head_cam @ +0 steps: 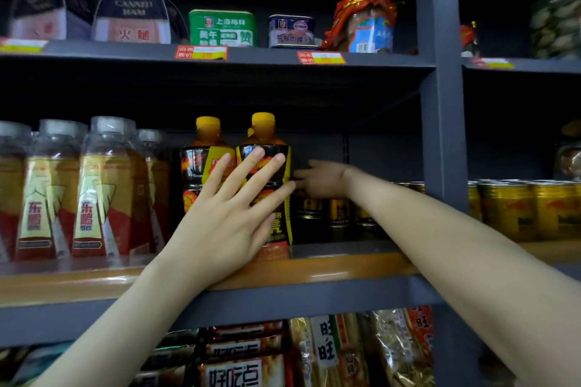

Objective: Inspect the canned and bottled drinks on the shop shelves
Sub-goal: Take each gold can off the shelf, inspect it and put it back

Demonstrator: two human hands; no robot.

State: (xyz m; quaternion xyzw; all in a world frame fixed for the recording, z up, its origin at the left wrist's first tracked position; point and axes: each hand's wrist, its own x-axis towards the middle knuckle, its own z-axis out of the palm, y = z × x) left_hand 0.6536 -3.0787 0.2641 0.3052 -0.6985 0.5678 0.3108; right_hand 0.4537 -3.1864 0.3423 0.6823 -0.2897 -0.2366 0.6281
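Dark grey metal shelving with a thick upright post (440, 104) divides the wall into bays. The top shelf (251, 56) carries arch-shaped ham tins (132, 9), a green tin (223, 28), a blue tin (292, 31) and a jar wrapped in red foil (364, 25), with price tags (201, 52) stuck along its front edge. The middle shelf (345, 267), fronted by an orange strip, holds clear-capped bottles (103, 188) of amber drink at the left, two dark yellow-capped bottles (263, 126) beside them, small dark cans (338, 212) set further back, and gold cans (515, 210) past the post. Snack packets (330, 352) fill the level below.
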